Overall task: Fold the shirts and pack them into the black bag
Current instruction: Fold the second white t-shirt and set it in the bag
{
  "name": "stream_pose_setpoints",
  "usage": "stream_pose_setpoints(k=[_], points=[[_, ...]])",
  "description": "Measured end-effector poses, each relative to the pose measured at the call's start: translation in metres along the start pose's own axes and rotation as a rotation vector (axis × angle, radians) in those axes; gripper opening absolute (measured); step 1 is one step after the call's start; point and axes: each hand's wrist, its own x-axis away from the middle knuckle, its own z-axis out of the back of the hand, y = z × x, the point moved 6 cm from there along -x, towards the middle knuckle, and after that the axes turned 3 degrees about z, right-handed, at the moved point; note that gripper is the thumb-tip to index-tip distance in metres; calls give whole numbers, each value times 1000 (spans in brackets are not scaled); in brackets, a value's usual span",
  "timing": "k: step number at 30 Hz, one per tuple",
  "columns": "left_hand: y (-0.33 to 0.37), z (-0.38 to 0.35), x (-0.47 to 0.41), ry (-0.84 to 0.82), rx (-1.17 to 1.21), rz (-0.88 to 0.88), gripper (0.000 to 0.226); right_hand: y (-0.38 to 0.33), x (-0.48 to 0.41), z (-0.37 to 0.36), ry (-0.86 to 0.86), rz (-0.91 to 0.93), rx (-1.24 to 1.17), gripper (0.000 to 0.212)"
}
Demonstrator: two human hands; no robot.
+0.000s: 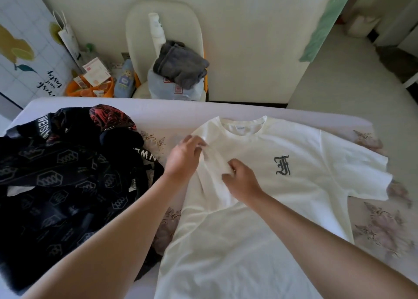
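White T-shirt point(226, 253) lies face-up under both grips: left hand point(184, 156) and right hand point(242, 179) each pinch its bunched sleeve point(214, 163). Folding looks barely begun; black bag point(56, 174), left of them, awaits packing.

Floral bed point(382, 228), white shirt point(260, 208) spread flat, black bag point(56, 185) beside
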Motion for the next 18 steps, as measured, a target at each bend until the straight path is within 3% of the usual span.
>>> stream_pose_setpoints(k=[2,4,7,10,12,14,16,18], points=[[32,8,-7,123,201,-80,24,6,-4,24,167,-107,-80,6],[50,-1,-6,119,226,-109,31,30,-2,44,281,-299,-101,11],[47,-41,19,-152,47,-169,39,70,8,48,180,-541,-119,37],[21,-81,66,-488,-329,-255,70,78,15,43,93,-518,-24,46],[5,-85,85,-493,-413,-287,53,68,17,42,110,-459,19,50],[-5,-74,88,-384,-355,-296,32,57,17,37,118,-417,37,62],[-15,-60,84,-350,-274,-225,29,47,16,29,94,-404,111,75],[-25,-50,82,-448,-272,-123,32,38,14,19,-29,-411,301,87]])
